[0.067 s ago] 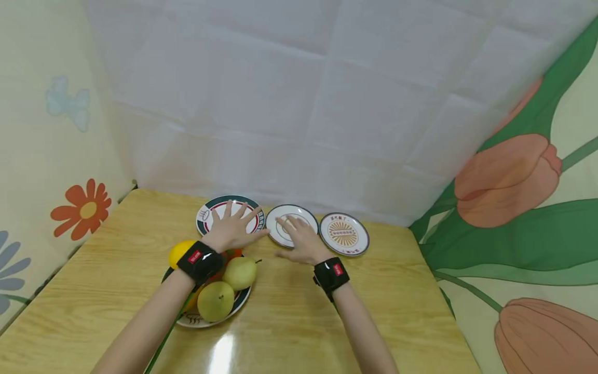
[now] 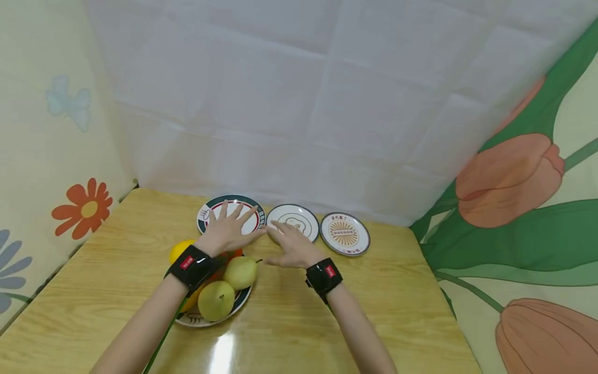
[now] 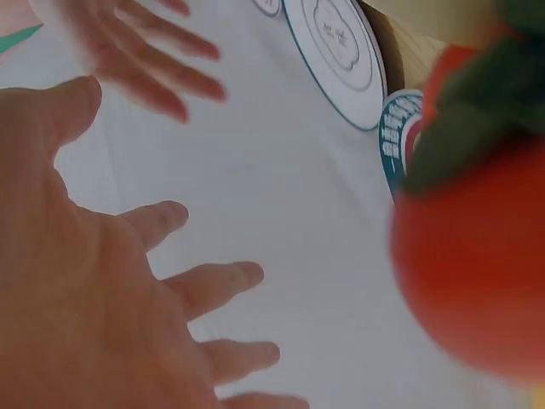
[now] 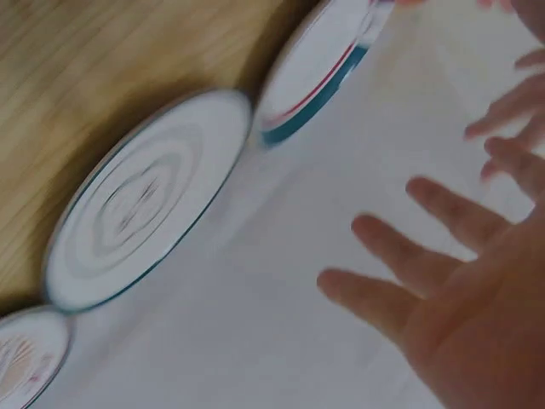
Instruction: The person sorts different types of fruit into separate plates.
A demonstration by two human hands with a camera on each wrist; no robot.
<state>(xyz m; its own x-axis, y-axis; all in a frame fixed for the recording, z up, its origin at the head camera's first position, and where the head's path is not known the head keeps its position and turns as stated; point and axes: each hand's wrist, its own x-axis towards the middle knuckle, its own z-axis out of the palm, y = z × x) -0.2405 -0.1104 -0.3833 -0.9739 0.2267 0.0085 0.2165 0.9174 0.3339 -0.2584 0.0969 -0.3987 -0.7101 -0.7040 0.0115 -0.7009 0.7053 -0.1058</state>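
Creased white cloth [image 2: 280, 104] behind wooden table [image 2: 402, 296]; orange flower [image 2: 82, 209] at left

Round green-rimmed plate [image 2: 233, 199] and smaller dark-rimmed white plate [image 2: 302, 221]: both face-up, side by side along tabletop's [image 2: 388, 317] far edge.

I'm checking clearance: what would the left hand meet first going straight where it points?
Probably the white cloth at the back: the left hand appears raised over the teal-rimmed plate, though depth is unclear, so it might brush that first.
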